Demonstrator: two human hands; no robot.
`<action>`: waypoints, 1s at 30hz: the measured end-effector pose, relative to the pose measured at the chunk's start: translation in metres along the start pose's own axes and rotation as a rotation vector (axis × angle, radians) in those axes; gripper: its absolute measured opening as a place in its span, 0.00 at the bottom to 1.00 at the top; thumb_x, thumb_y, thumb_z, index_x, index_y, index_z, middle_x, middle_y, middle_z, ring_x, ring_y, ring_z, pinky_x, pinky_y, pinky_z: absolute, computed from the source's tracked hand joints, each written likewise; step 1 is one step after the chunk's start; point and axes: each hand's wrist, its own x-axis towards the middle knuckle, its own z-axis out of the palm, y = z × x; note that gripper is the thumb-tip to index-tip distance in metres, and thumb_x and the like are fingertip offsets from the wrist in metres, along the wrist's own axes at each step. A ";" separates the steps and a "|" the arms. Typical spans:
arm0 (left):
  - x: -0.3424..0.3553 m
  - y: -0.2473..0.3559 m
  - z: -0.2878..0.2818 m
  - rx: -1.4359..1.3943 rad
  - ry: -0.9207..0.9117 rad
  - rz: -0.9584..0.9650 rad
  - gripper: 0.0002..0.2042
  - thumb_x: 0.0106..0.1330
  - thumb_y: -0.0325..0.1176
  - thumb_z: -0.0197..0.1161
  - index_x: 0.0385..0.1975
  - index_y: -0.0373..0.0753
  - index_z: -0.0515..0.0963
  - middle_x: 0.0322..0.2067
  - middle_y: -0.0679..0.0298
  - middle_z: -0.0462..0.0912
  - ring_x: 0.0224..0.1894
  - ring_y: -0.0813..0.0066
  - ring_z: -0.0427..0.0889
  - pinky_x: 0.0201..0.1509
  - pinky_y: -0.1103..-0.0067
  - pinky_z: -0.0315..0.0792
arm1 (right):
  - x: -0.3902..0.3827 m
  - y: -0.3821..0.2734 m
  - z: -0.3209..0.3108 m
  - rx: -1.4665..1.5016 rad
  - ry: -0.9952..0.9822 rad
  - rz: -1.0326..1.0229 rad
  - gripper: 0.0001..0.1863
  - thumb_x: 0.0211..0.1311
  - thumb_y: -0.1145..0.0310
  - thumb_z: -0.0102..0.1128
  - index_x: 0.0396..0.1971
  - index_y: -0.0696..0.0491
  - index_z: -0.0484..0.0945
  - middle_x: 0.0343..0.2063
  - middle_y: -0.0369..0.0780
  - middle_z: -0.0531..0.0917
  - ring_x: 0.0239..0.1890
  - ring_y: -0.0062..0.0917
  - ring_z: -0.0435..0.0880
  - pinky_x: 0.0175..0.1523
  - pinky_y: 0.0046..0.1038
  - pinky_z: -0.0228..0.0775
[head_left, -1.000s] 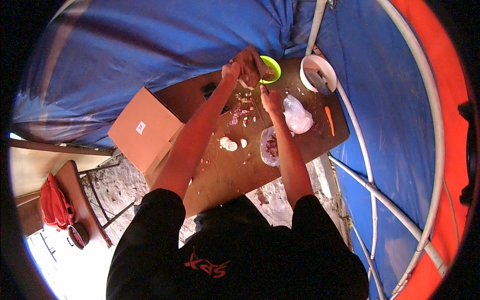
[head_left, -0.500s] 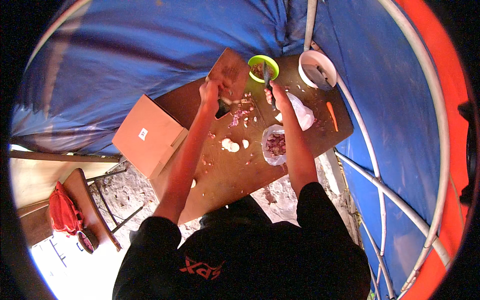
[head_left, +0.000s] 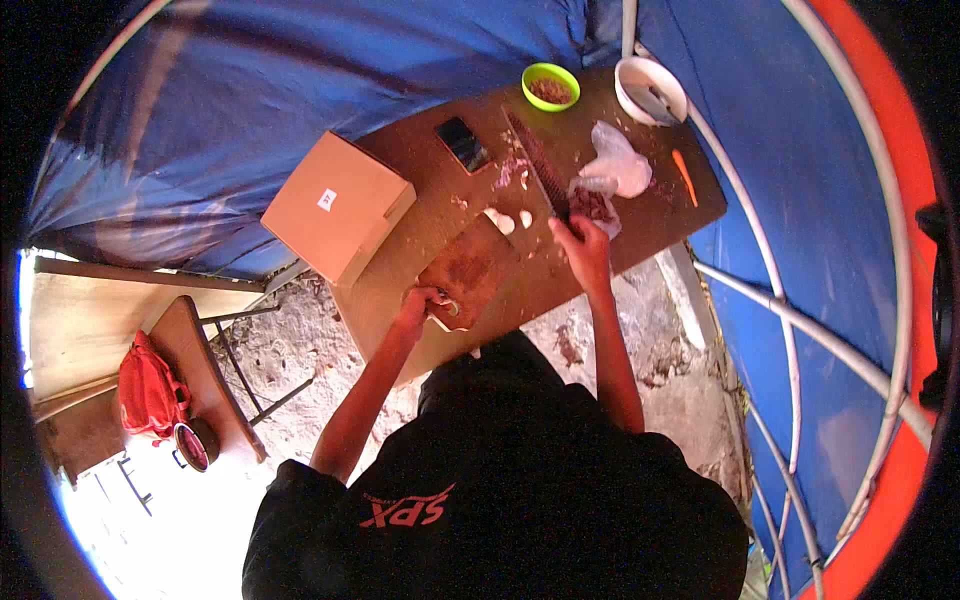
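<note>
My left hand [head_left: 425, 303] grips the near left corner of a worn brown cutting board [head_left: 470, 268], which lies over the table's near side. In my right hand [head_left: 585, 250] is the handle of a long dark knife [head_left: 537, 160], its blade pointing away over the table. Beside the blade sits a clear plastic bag of reddish-purple pieces [head_left: 593, 206], partly behind the knife hand. White peeled bulb pieces [head_left: 502, 222] lie just beyond the board. Purple scraps [head_left: 508, 172] are scattered farther off. A lime green bowl [head_left: 550, 88] at the far edge holds brown bits.
A brown cardboard box [head_left: 335, 210] stands on the left of the table [head_left: 455, 195], near a dark phone [head_left: 460, 143]. To the right are a whitish plastic bag [head_left: 622, 168], a slender orange object [head_left: 685, 178] and a white bowl [head_left: 680, 100]. Blue sheeting and pale poles [head_left: 770, 260] border the table.
The cutting board has come from beside the green bowl down to the near side of the table. My right hand has drawn the knife back from the bowl, toward me.
</note>
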 end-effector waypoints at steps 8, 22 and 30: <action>-0.010 -0.091 -0.032 -0.113 -0.002 -0.112 0.13 0.49 0.24 0.54 0.36 0.33 0.77 0.35 0.59 0.83 0.40 0.64 0.83 0.46 0.69 0.80 | -0.204 0.078 -0.027 -0.379 -0.024 0.310 0.22 0.56 0.58 0.69 0.15 0.55 0.68 0.12 0.30 0.66 0.17 0.13 0.62 0.22 0.25 0.53; 0.006 -0.101 -0.037 1.491 0.010 -0.023 0.25 0.65 0.55 0.54 0.27 0.35 0.82 0.15 0.56 0.80 0.16 0.64 0.82 0.25 0.69 0.78 | -0.234 0.132 -0.075 -0.452 -0.100 0.377 0.25 0.56 0.52 0.66 0.14 0.56 0.70 0.11 0.34 0.69 0.14 0.19 0.68 0.21 0.30 0.60; 0.045 -0.050 0.012 1.644 0.212 0.076 0.19 0.57 0.50 0.63 0.34 0.39 0.82 0.32 0.50 0.85 0.36 0.54 0.86 0.39 0.63 0.79 | -0.214 0.139 -0.121 -0.494 -0.171 0.450 0.27 0.55 0.50 0.66 0.17 0.63 0.73 0.13 0.48 0.73 0.16 0.34 0.70 0.26 0.40 0.60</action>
